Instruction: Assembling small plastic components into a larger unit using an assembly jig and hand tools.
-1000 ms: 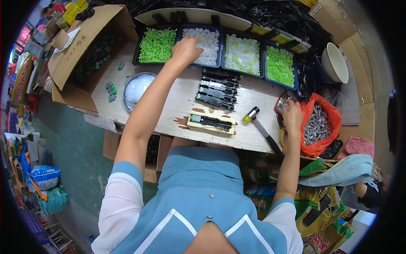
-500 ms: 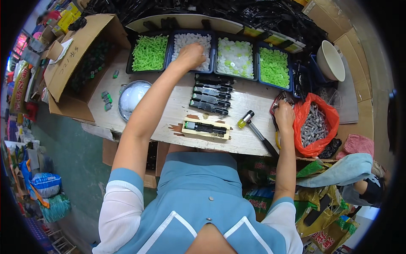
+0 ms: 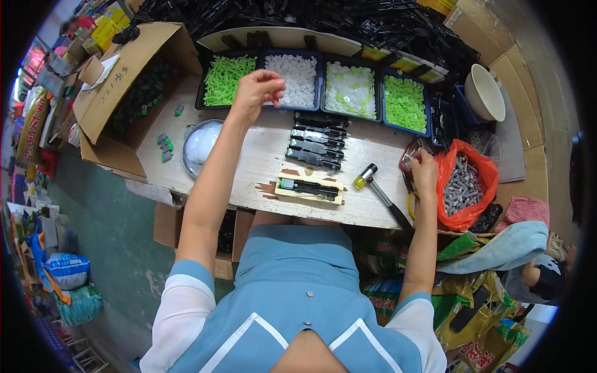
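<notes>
My left hand (image 3: 256, 94) is raised in front of the tray of white plastic pieces (image 3: 292, 78), its fingers curled and pinched together. Whatever they hold is too small to make out. At the right, my right hand (image 3: 425, 171) has its fingertips drawn together over a small reddish container (image 3: 410, 151) of small parts. I cannot tell what is between those fingertips. A black plastic assembly with a grey and green end (image 3: 311, 188) lies in a cream holder (image 3: 282, 194) near the table's front edge. Behind it, several similar black assemblies (image 3: 316, 153) lie in a stack.
A hammer (image 3: 387, 200) with a yellow face lies right of the holder. Trays of green pieces (image 3: 225, 81) and mixed white-green pieces (image 3: 349, 90) line the back. A red bag of grey parts (image 3: 444, 205), a metal bowl (image 3: 188, 165) and a cardboard box (image 3: 115, 158) flank the work.
My left hand has lifted out of the white pieces and come back to the left. My right hand has shifted slightly at the small container, its fingertips now showing. The view has moved a little.
</notes>
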A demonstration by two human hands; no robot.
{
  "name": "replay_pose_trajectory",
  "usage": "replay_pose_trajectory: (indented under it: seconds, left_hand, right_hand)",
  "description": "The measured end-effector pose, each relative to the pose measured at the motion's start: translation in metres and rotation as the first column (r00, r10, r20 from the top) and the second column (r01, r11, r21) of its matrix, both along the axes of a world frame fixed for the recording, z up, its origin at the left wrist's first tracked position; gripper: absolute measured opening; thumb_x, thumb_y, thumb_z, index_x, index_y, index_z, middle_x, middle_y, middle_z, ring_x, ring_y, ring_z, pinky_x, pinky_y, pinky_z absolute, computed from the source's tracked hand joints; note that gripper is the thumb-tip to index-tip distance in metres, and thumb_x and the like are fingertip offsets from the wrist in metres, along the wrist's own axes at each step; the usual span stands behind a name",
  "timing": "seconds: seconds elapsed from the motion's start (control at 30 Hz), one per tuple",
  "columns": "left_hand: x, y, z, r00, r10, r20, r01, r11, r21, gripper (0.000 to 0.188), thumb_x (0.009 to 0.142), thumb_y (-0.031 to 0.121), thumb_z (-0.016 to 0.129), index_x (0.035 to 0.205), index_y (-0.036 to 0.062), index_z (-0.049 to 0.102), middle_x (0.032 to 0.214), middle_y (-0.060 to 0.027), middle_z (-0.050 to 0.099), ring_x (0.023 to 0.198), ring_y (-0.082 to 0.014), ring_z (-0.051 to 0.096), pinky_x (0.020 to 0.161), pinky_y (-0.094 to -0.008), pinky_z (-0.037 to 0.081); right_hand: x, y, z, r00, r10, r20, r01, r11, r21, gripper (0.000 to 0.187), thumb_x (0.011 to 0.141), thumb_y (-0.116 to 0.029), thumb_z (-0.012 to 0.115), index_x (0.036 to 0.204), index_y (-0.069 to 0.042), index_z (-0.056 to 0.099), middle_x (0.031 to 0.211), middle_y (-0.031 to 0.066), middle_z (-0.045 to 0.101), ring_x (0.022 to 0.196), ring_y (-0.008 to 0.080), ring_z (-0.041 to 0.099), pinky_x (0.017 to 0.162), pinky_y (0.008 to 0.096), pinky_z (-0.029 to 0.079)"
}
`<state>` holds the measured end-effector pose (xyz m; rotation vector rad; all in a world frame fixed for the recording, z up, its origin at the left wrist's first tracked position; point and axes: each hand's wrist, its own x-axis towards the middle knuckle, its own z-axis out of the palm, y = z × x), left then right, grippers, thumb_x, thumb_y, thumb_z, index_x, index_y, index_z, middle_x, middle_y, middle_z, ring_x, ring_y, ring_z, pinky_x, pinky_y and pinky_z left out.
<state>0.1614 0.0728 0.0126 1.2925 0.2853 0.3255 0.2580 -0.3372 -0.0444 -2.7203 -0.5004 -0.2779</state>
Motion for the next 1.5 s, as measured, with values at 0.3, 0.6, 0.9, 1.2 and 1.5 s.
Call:
replay_pose_trajectory:
  seconds: [0.3, 0.6, 0.9, 1.2, 1.5]
  left_hand:
    - [-0.104, -0.083, -0.023, 0.97, -0.207, 0.126, 0.242, 0.809, -0.536, 0.017, 0.08, 0.001, 0.061, 0.097, -0.0006, 0.06, 0.081, -0.0104, 0.062, 0.062, -0.0147, 0.06, 0.049, -0.0259, 0.051]
    - [-0.139, -0.114, -0.019, 0.994, -0.112, 0.016, 0.109, 0.914, -0.39, 0.012, 0.085, 0.006, 0.059, 0.095, -0.0009, 0.059, 0.076, -0.0065, 0.059, 0.06, -0.0116, 0.058, 0.053, -0.0235, 0.05]
    - [-0.157, -0.123, -0.021, 0.996, -0.069, 0.053, 0.061, 0.988, 0.145, 0.025, 0.081, 0.0, 0.061, 0.105, 0.0006, 0.058, 0.079, -0.0032, 0.061, 0.059, -0.0062, 0.056, 0.049, -0.0184, 0.047]
    - [-0.16, -0.12, -0.024, 0.993, -0.092, 0.068, 0.073, 0.969, 0.237, 0.038, 0.078, -0.003, 0.06, 0.115, 0.0036, 0.052, 0.074, -0.0023, 0.061, 0.06, -0.005, 0.056, 0.05, -0.0186, 0.047]
    - [-0.16, -0.117, -0.033, 0.997, -0.049, 0.067, 0.059, 0.986, -0.157, 0.023, 0.08, 0.0, 0.062, 0.102, 0.0, 0.059, 0.072, -0.0055, 0.06, 0.057, -0.0086, 0.057, 0.044, -0.0202, 0.048]
  right_hand:
    - [-0.083, 0.076, 0.051, 0.739, 0.525, -0.422, 0.153, 0.48, 0.864, 0.012, 0.083, -0.007, 0.058, 0.093, -0.001, 0.062, 0.079, 0.0046, 0.062, 0.059, 0.0063, 0.051, 0.054, 0.0181, 0.039]
    - [-0.147, 0.138, 0.058, 0.497, 0.792, -0.354, 0.127, 0.337, 0.933, 0.013, 0.086, -0.013, 0.059, 0.093, -0.002, 0.061, 0.076, -0.0009, 0.058, 0.064, 0.0045, 0.05, 0.056, 0.0177, 0.04]
    - [-0.161, 0.148, 0.056, 0.46, 0.805, -0.376, 0.136, 0.355, 0.925, 0.013, 0.086, -0.013, 0.059, 0.093, -0.002, 0.06, 0.076, -0.0016, 0.056, 0.064, 0.0034, 0.047, 0.055, 0.0172, 0.038]
    - [-0.16, 0.156, 0.051, 0.543, 0.788, -0.289, -0.15, 0.43, 0.89, 0.012, 0.084, -0.01, 0.058, 0.09, 0.001, 0.059, 0.076, 0.0019, 0.057, 0.066, 0.0091, 0.051, 0.058, 0.0223, 0.042]
    - [-0.165, 0.159, 0.048, 0.701, 0.713, -0.018, -0.456, 0.468, 0.757, 0.007, 0.078, 0.001, 0.06, 0.086, 0.001, 0.058, 0.079, 0.0096, 0.056, 0.071, 0.0196, 0.057, 0.059, 0.0272, 0.046]
